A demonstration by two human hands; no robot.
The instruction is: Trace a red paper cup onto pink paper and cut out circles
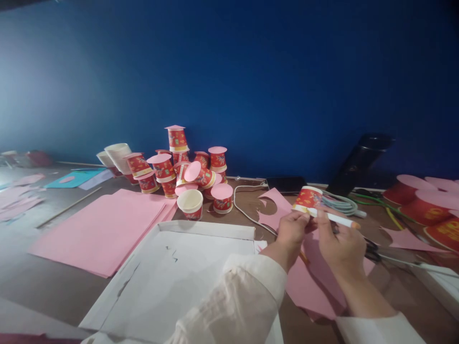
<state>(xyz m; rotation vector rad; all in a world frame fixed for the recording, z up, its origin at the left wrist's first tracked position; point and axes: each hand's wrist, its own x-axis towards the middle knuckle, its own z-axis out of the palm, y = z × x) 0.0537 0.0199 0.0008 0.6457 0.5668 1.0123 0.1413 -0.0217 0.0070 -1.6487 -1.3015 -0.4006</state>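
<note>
Just above the pink paper (311, 282), a red cup (308, 198) lying sideways is pinched by the left hand (292, 229), nearer it (mouth leftward), while a white marker (335, 219) is gripped by the right hand (340, 243).

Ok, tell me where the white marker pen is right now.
In the head view, right of centre: the white marker pen is in the right hand, its tip against the red paper cup held by the left hand, above pink paper.

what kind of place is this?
Likely a craft worktable against a blue wall: pile of red paper cups capped with pink discs, pink paper sheets, scissors beside the hands.
</note>
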